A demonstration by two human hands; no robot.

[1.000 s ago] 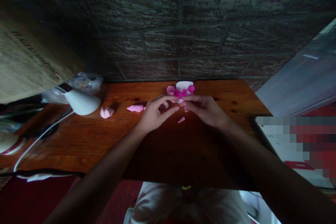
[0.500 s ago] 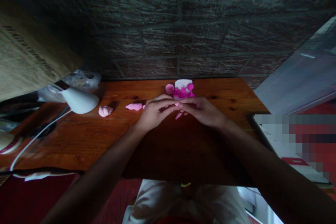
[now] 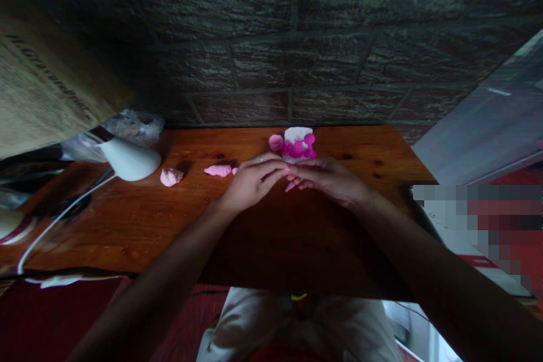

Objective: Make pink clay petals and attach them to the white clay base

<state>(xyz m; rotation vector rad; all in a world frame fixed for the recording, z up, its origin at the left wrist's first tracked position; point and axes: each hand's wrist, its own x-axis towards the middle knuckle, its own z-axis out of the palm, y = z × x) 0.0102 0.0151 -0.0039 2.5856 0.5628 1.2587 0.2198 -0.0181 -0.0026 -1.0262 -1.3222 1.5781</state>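
Observation:
My left hand (image 3: 249, 182) and my right hand (image 3: 333, 180) meet at the fingertips above the table. Both are closed in a pinch around a small piece of pink modelling clay (image 3: 287, 168), mostly hidden by the fingers. Just below the right fingers lies a small pink clay scrap (image 3: 290, 186). Behind the hands, bright magenta rounded pieces (image 3: 298, 149) rest on a white sheet or slab (image 3: 297, 133), with a pale pink rounded piece (image 3: 275, 142) at its left. Left of my left hand is a long pink clay lump (image 3: 218, 171), and farther left a rounder, paler lump (image 3: 171, 176).
The wooden table (image 3: 169, 226) meets a dark stone-block wall (image 3: 258, 62). At left stand a white lamp-like object (image 3: 131, 159) with a white cable (image 3: 63, 218), a clear plastic bag (image 3: 136, 124) and a large printed brown paper surface (image 3: 46, 79). A white box-like object (image 3: 479, 280) is at right.
My fingertips have drawn closer together around the small pink piece, covering more of it. The right fingers have curled down near the scrap. The view has shifted slightly.

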